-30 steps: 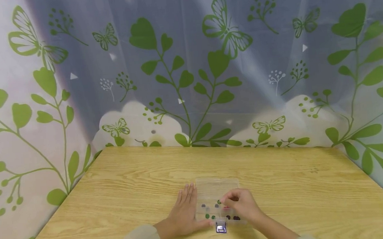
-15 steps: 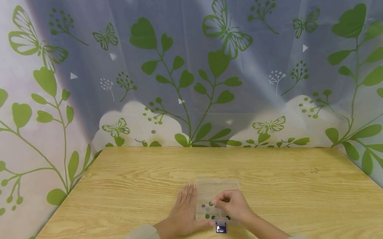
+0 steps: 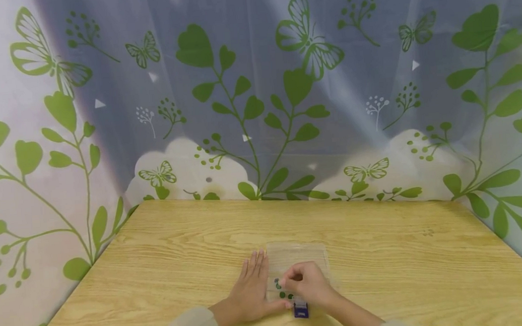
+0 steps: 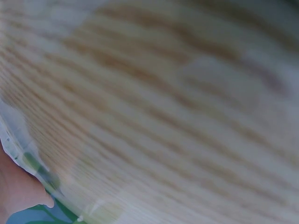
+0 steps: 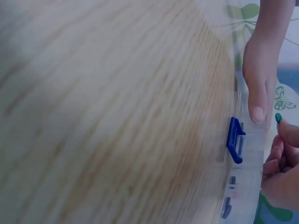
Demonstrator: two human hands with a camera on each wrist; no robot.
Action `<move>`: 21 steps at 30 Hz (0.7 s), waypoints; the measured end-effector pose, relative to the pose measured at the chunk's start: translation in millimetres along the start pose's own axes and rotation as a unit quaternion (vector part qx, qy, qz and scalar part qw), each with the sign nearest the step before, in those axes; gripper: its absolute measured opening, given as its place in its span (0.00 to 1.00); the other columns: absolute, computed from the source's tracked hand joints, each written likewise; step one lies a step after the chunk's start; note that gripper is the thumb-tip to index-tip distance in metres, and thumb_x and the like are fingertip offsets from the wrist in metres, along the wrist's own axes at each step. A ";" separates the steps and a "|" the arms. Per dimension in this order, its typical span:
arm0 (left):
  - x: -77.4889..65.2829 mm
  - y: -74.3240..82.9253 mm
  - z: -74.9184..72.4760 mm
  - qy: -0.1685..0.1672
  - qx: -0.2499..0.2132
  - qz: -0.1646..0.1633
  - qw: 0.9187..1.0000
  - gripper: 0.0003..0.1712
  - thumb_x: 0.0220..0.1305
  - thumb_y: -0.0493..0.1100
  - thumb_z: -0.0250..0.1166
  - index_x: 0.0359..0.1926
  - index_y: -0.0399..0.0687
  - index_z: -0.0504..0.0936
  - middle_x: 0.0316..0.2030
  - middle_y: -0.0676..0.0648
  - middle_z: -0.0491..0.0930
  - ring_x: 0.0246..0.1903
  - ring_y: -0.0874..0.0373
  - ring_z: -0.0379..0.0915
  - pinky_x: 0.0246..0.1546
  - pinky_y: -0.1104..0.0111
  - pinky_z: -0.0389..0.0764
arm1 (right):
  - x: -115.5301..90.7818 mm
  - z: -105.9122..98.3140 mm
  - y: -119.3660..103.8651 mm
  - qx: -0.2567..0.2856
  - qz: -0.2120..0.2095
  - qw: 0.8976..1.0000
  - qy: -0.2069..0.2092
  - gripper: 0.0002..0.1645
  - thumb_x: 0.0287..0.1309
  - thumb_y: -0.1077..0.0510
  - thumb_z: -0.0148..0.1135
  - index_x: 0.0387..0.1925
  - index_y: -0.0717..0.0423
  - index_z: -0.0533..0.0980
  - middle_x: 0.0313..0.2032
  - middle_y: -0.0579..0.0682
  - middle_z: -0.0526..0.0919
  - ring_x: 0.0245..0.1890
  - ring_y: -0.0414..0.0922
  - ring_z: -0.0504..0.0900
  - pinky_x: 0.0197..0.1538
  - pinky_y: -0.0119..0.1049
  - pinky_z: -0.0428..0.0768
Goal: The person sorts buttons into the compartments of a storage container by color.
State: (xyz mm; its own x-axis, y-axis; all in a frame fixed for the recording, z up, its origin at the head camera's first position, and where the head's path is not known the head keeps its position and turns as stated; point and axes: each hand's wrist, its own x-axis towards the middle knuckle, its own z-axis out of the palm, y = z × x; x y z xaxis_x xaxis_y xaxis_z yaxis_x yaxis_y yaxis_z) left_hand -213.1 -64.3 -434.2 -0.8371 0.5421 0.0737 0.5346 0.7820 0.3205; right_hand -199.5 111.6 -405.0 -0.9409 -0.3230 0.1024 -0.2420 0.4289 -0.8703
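Observation:
A clear plastic compartment box (image 3: 297, 254) lies on the table with its lid folded back. Its blue latch (image 5: 233, 140) hangs at the front. My left hand (image 3: 251, 290) rests along the box's left side, fingers straight, thumb at the front edge. Between thumb and fingertip my right hand (image 3: 311, 284) pinches a small green round piece (image 5: 279, 118), over the left compartments. Two green pieces (image 3: 282, 295) lie in the front left compartment. In the right wrist view a dark piece (image 5: 227, 207) shows through the box wall. My right hand hides the right compartments in the head view.
The wood-grain table (image 3: 193, 238) extends around the box. A curtain (image 3: 257, 107) with printed green leaves and butterflies hangs behind the table and along its sides.
My right hand has moved left across the box with the green piece pinched, from the middle to the left compartments. My left hand has stayed in place.

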 end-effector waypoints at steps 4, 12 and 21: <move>0.2 0.1 -1.5 -0.005 -0.012 -0.004 1.000 0.64 0.54 0.75 0.51 0.69 0.28 0.41 0.70 0.30 0.38 0.71 0.38 0.32 0.70 0.47 0.43 | 0.8 3.7 -0.6 -0.036 -0.021 0.999 -0.023 0.06 0.53 0.64 0.63 0.25 0.65 0.79 0.23 0.50 0.80 0.21 0.33 0.69 0.23 0.20 0.69; 1.0 -2.4 0.5 -0.003 -0.015 -0.008 1.000 0.65 0.52 0.77 0.51 0.69 0.28 0.42 0.70 0.30 0.40 0.71 0.39 0.33 0.70 0.47 0.44 | 1.3 12.2 -1.9 -0.097 -0.033 0.995 -0.006 0.06 0.50 0.63 0.66 0.21 0.60 0.80 0.21 0.45 0.75 0.18 0.31 0.67 0.19 0.22 0.65; 1.0 -0.8 -1.0 -0.007 -0.016 -0.009 1.000 0.65 0.52 0.76 0.52 0.69 0.28 0.42 0.70 0.29 0.39 0.71 0.38 0.33 0.70 0.47 0.43 | 1.9 12.2 -3.8 -0.108 -0.016 0.994 -0.001 0.03 0.46 0.64 0.68 0.21 0.59 0.81 0.22 0.44 0.75 0.22 0.34 0.68 0.23 0.23 0.67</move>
State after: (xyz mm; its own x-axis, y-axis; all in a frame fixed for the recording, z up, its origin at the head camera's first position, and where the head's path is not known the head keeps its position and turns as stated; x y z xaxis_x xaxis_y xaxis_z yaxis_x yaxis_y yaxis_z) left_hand -214.5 -64.6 -433.4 -0.8446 0.5325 0.0551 0.5156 0.7814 0.3514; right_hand -197.5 99.1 -407.4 -0.9312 -0.3415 0.1275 -0.3179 0.5896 -0.7425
